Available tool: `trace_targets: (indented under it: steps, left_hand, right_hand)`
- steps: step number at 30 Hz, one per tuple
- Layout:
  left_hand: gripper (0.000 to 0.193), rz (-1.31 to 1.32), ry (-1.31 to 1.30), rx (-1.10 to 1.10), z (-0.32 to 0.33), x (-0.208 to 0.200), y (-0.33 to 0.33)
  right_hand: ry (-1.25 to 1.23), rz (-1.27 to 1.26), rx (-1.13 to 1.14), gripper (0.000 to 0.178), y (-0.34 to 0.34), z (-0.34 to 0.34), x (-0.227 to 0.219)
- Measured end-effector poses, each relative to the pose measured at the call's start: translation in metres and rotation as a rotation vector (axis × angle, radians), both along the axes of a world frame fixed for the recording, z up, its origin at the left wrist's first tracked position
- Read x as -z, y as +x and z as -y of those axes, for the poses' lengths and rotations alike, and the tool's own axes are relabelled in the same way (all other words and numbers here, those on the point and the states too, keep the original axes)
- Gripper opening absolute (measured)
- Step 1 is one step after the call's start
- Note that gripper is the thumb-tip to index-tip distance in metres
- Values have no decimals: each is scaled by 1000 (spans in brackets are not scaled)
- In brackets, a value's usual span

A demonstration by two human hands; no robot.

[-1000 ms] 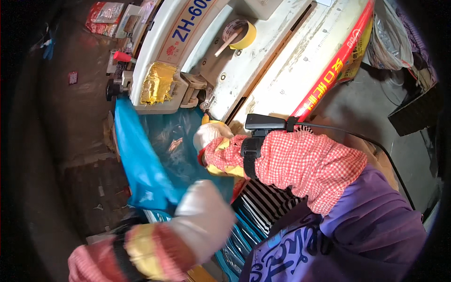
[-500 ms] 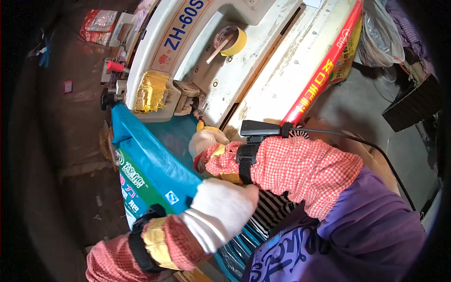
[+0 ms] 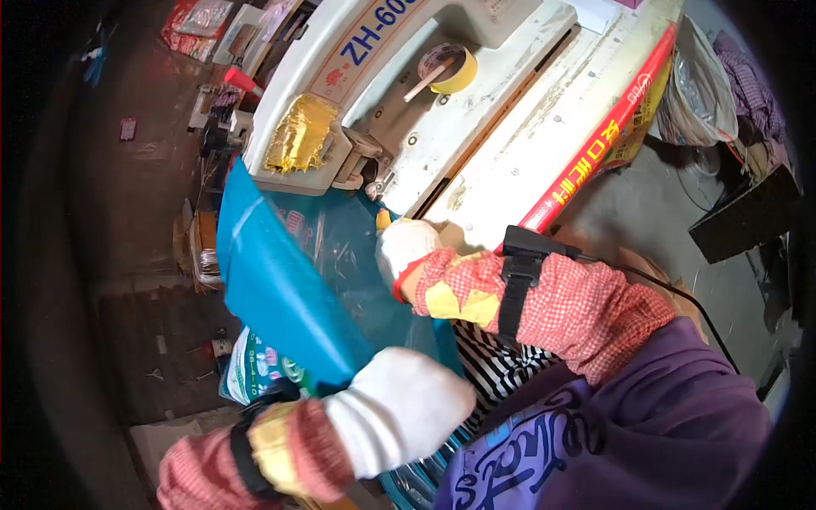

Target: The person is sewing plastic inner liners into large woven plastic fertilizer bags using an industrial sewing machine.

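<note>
A blue plastic sack (image 3: 285, 285) with a printed white and green panel stretches from the sewing machine (image 3: 297, 136) toward my body. My left hand (image 3: 416, 404), in a white knit glove, is closed at the sack's near edge; its fingertips are turned away from view. My right hand (image 3: 408, 248), gloved in white with a yellow fingertip, pinches the sack's edge just below the machine's needle area (image 3: 365, 166). Its other fingers are partly hidden. The sack's upper end lies under the machine's head, whose front is covered with golden tape.
A yellow tape roll (image 3: 455, 70) with a pale stick across it lies on the machine bed (image 3: 493, 93). A red printed strip (image 3: 595, 140) edges the white table. Further right are a clear plastic bag (image 3: 684, 93) and a dark box (image 3: 744, 217). A cable crosses my right sleeve.
The sack has turned, its printed panel folding down out of sight and more blue showing. My right hand has moved slightly right; the machine appears shifted right and up in view.
</note>
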State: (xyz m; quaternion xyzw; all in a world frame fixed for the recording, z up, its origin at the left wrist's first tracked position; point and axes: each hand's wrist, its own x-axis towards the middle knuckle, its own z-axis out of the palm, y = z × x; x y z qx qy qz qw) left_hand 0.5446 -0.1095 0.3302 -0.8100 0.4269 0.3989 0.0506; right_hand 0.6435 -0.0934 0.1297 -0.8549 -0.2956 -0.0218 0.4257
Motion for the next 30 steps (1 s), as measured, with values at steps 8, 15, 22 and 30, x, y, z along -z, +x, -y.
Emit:
trace_targets:
  steps: [8,15,22,30]
  left_hand:
    - [8,558,0,-243,-53,84,42]
    - [7,853,-138,-755,-126,134,105]
    - [4,874,-285,-555,-158,76,33]
    - [19,1602,-54,-89,-168,-102,-95]
  right_hand:
    - [-303,-349,-166,36,25,33,-46]
    - [698,-1208,-186,38,13,26,-30]
    - [-121,302,-158,63,7,14,-52]
    - [-675,316,-370,23,-14,-59,-97]
